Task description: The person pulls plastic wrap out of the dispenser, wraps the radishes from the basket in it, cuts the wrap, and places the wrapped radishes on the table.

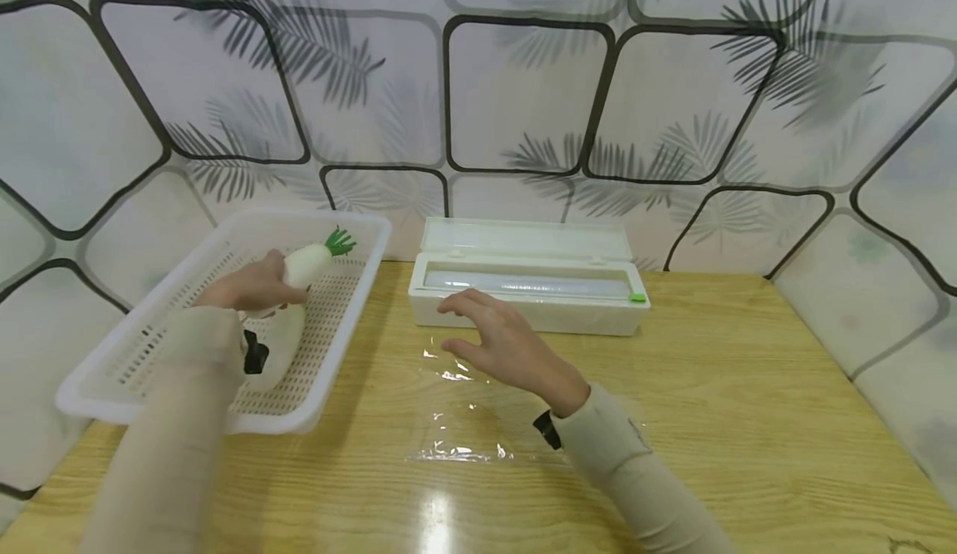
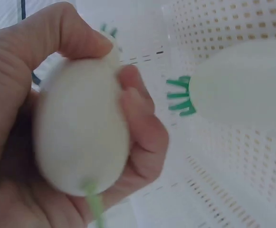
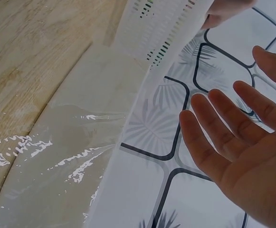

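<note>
My left hand (image 1: 257, 284) is over the white basket (image 1: 345, 330) and grips a white radish (image 1: 306, 266) with a green leafy top. Up close in the left wrist view, the thumb and fingers curl round the pale radish (image 2: 80, 128), a thin green stalk at its near end. A second white radish (image 2: 242, 80) with green stubs lies in the basket beside that hand. My right hand (image 1: 508, 346) hovers above a sheet of clear plastic film (image 1: 456, 429) on the table, its fingers (image 3: 223, 137) spread and holding nothing.
A white cling-film box (image 1: 531, 313) stands against the patterned wall, lid (image 1: 527, 238) raised, with a film roll (image 1: 523, 282) inside and a green piece (image 1: 637, 297) at its right end. The wooden table (image 1: 748, 388) runs along the wall.
</note>
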{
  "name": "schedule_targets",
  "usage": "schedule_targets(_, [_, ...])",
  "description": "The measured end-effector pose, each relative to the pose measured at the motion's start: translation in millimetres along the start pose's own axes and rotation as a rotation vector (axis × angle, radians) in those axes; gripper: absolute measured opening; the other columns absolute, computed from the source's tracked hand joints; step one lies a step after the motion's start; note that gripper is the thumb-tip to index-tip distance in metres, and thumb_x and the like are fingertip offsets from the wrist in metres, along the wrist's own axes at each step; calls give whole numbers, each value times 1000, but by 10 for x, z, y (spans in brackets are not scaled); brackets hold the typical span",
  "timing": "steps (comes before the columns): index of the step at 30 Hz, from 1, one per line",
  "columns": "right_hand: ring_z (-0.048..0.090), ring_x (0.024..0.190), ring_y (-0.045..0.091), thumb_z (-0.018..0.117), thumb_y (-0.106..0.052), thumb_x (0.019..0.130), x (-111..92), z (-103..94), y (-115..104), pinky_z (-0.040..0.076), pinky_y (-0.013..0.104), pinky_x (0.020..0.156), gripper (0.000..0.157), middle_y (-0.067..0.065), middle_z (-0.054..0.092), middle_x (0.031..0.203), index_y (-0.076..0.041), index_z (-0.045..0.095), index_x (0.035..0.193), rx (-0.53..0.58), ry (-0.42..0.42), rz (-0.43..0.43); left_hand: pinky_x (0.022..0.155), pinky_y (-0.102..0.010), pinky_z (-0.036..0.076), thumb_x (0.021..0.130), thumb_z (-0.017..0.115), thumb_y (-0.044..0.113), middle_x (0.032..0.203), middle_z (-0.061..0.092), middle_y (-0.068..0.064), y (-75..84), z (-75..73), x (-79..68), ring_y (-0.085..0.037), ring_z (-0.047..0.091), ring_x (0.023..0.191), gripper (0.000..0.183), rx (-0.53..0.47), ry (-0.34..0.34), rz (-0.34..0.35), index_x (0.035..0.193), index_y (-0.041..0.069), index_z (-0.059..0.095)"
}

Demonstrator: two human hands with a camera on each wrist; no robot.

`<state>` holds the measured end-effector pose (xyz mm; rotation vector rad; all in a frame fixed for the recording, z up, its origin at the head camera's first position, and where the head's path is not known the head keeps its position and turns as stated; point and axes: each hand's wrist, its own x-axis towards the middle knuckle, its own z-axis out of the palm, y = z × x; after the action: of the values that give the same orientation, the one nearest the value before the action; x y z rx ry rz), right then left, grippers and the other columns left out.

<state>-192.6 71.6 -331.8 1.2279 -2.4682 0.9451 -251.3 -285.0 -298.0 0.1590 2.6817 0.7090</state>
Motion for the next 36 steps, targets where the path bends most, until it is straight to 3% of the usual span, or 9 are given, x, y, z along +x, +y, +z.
schedule_targets(7, [65, 108, 28, 77, -11, 90, -3, -16, -6, 54, 41, 91, 39, 13, 65, 125, 1, 63, 126, -5, -8, 33, 60, -35, 51, 80, 70, 8, 92, 59, -23, 32, 10, 7, -27, 58, 73, 58, -17, 134, 69, 124, -14, 39])
schedule_targets(13, [65, 107, 29, 77, -9, 90, -5, -15, 15, 54, 41, 92, 39, 14, 65, 124, 2, 63, 124, -4, 7, 23, 69, -48, 51, 78, 70, 9, 109, 58, -35, 123, -5, -89, -39, 60, 86, 62, 48, 205, 92, 127, -16, 42])
schedule_targets(16, [65, 107, 30, 77, -8, 89, -6, -19, 24, 53, 42, 92, 38, 14, 66, 122, 2, 63, 123, -3, 16, 24, 71, -51, 49, 78, 71, 11, 107, 60, -33, 168, -9, -155, -39, 59, 85, 63, 54, 232, 101, 127, -15, 43])
schedule_targets(27, [65, 105, 29, 78, -8, 89, -3, -36, 21, 54, 42, 90, 37, 14, 66, 120, 1, 63, 122, -7, 27, 17, 68, -42, 48, 81, 71, 13, 104, 64, -26, 319, 6, -297, -32, 59, 82, 57, 3, 275, 172, 127, -10, 47])
schedule_targets(36, [65, 106, 31, 78, -6, 88, 1, -62, 19, 53, 43, 92, 37, 14, 66, 120, 2, 64, 121, 3, 68, 15, 68, -39, 47, 81, 75, 10, 103, 65, -23, 560, 52, -372, -30, 60, 82, 55, -39, 300, 266, 128, -8, 53])
